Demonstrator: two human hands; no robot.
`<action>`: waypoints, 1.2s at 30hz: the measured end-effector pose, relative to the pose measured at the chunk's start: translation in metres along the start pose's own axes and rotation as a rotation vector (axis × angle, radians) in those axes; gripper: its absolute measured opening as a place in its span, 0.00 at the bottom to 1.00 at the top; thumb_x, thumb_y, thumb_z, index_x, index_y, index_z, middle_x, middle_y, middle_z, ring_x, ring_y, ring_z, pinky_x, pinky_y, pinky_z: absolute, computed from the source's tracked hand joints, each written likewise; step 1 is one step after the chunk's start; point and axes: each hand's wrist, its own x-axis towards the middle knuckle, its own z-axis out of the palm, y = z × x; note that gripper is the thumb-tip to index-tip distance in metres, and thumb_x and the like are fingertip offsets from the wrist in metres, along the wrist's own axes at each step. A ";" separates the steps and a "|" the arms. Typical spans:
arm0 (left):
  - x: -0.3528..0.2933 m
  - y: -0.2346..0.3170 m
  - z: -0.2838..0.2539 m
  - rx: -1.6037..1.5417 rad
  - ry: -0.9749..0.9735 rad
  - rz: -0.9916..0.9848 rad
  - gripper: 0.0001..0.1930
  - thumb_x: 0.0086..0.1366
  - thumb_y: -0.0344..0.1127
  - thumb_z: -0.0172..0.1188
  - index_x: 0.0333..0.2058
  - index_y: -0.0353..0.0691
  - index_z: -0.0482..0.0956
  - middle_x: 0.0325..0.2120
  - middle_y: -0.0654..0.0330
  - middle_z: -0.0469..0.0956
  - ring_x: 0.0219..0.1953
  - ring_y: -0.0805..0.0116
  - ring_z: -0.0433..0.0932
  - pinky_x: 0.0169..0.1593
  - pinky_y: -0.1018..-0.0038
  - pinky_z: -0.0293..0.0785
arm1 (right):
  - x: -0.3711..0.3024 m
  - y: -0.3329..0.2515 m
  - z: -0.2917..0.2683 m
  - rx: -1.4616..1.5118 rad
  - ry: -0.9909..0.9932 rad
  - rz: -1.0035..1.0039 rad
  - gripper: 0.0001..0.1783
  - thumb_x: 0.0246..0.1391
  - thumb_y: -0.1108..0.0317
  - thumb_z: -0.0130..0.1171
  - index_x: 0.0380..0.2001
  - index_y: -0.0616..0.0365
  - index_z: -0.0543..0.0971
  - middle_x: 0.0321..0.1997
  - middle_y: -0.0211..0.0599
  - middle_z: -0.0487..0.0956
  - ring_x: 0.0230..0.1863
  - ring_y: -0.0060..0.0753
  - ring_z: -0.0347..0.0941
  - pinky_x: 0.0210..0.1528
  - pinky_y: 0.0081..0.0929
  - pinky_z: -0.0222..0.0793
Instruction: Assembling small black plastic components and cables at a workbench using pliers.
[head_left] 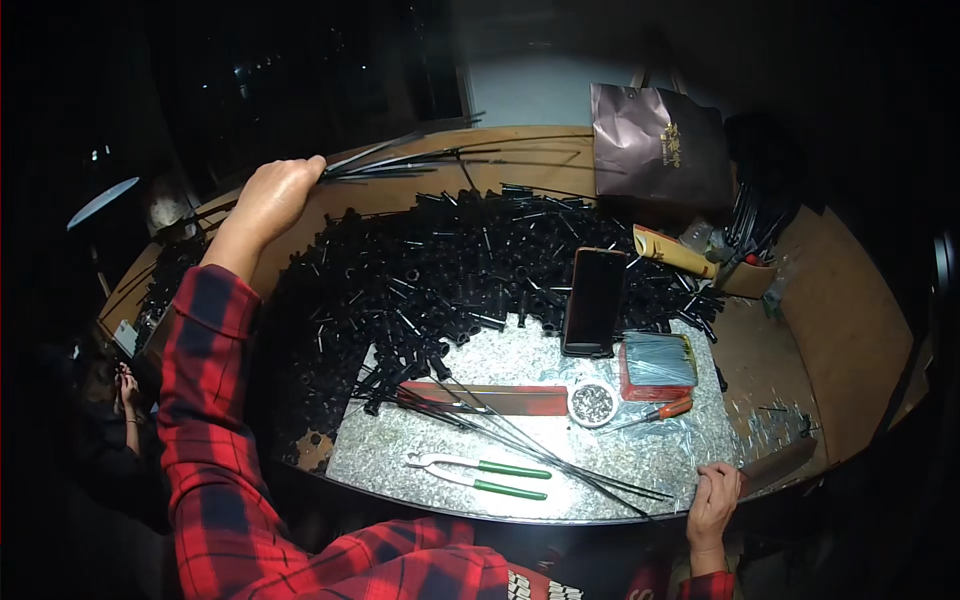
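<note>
My left hand (pixel 275 203) is raised at the far left, closed around a bundle of thin black rods (pixel 405 160) that fan out to the right. At the near right corner of a speckled stone board (pixel 385 460), my right hand (pixel 712 505) rests with curled fingers; whether anything is in them is hidden. More thin black rods (pixel 560 460) lie across the board and end close to this hand. Green-handled pliers (pixel 485 478) lie in front, jaws to the left. Behind them are a long red bar (pixel 500 398) and a round white dish (pixel 594 404) of small metal bits.
Black tubular parts (pixel 440 265) form a large heap behind the board. A phone (pixel 595 302) stands upright before it. To the right are a red box (pixel 658 370) of thin pins and an orange-handled screwdriver (pixel 668 410). A dark paper bag (pixel 660 145) stands behind. Another person's hand (pixel 130 390) shows far left.
</note>
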 end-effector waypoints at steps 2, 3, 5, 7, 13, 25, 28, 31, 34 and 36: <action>-0.006 -0.007 -0.011 -0.035 0.058 -0.059 0.02 0.57 0.25 0.48 0.29 0.35 0.69 0.24 0.46 0.77 0.32 0.47 0.78 0.34 0.57 0.74 | 0.001 -0.003 0.000 0.008 -0.013 0.003 0.08 0.55 0.71 0.49 0.34 0.64 0.75 0.37 0.46 0.71 0.40 0.50 0.67 0.45 0.41 0.61; -0.004 -0.007 -0.023 -0.045 0.116 -0.064 0.04 0.61 0.29 0.50 0.29 0.35 0.69 0.24 0.45 0.77 0.32 0.45 0.77 0.33 0.57 0.73 | 0.001 -0.003 -0.003 0.008 -0.016 0.015 0.08 0.55 0.72 0.49 0.34 0.64 0.75 0.37 0.46 0.71 0.40 0.49 0.67 0.45 0.41 0.61; 0.003 -0.005 -0.045 -0.170 0.127 -0.156 0.09 0.64 0.35 0.52 0.29 0.34 0.68 0.24 0.45 0.76 0.31 0.43 0.76 0.32 0.57 0.71 | 0.001 -0.002 -0.007 0.048 -0.005 0.016 0.08 0.55 0.72 0.49 0.34 0.65 0.75 0.38 0.47 0.70 0.40 0.49 0.67 0.46 0.41 0.61; 0.005 -0.002 -0.057 -0.318 0.045 -0.254 0.12 0.65 0.38 0.55 0.30 0.34 0.68 0.24 0.45 0.76 0.31 0.43 0.75 0.31 0.57 0.70 | 0.006 -0.012 -0.008 0.089 -0.004 0.024 0.08 0.55 0.72 0.48 0.35 0.65 0.75 0.38 0.47 0.70 0.41 0.49 0.66 0.46 0.41 0.61; -0.009 0.050 -0.039 -0.475 0.146 0.115 0.08 0.62 0.34 0.57 0.31 0.37 0.69 0.26 0.46 0.76 0.33 0.43 0.76 0.34 0.56 0.72 | 0.037 -0.052 -0.016 0.157 0.055 -0.117 0.15 0.55 0.71 0.50 0.43 0.69 0.72 0.43 0.51 0.69 0.45 0.51 0.66 0.50 0.41 0.61; -0.035 0.157 -0.041 -0.585 0.080 0.391 0.13 0.57 0.35 0.63 0.31 0.37 0.67 0.24 0.51 0.72 0.27 0.48 0.74 0.29 0.62 0.70 | 0.168 0.023 -0.038 0.822 0.493 0.220 0.36 0.64 0.48 0.42 0.66 0.63 0.52 0.68 0.46 0.56 0.68 0.39 0.51 0.69 0.40 0.42; -0.034 0.162 -0.041 -0.614 0.062 0.378 0.13 0.59 0.37 0.61 0.28 0.38 0.66 0.22 0.52 0.72 0.26 0.49 0.75 0.28 0.62 0.70 | 0.182 0.045 -0.050 1.018 0.473 0.349 0.42 0.62 0.42 0.41 0.66 0.64 0.50 0.69 0.49 0.54 0.70 0.42 0.48 0.70 0.41 0.41; -0.032 0.163 -0.037 -0.644 0.032 0.367 0.13 0.57 0.37 0.62 0.29 0.38 0.66 0.22 0.52 0.72 0.27 0.49 0.75 0.28 0.62 0.70 | 0.195 0.057 -0.050 1.236 0.425 0.472 0.48 0.59 0.35 0.40 0.67 0.66 0.48 0.70 0.52 0.52 0.72 0.45 0.45 0.71 0.41 0.40; -0.028 0.164 -0.033 -0.683 -0.004 0.375 0.14 0.54 0.35 0.65 0.32 0.37 0.69 0.23 0.52 0.73 0.27 0.49 0.75 0.28 0.63 0.70 | 0.206 0.058 -0.043 1.484 0.345 0.571 0.51 0.59 0.33 0.38 0.65 0.71 0.48 0.68 0.54 0.55 0.70 0.48 0.49 0.70 0.41 0.45; -0.026 0.166 -0.030 -0.701 0.016 0.376 0.14 0.55 0.36 0.65 0.31 0.37 0.68 0.24 0.52 0.73 0.27 0.49 0.75 0.29 0.62 0.70 | 0.208 0.051 -0.037 1.533 0.289 0.517 0.50 0.60 0.34 0.37 0.65 0.72 0.49 0.67 0.54 0.57 0.69 0.47 0.52 0.69 0.41 0.48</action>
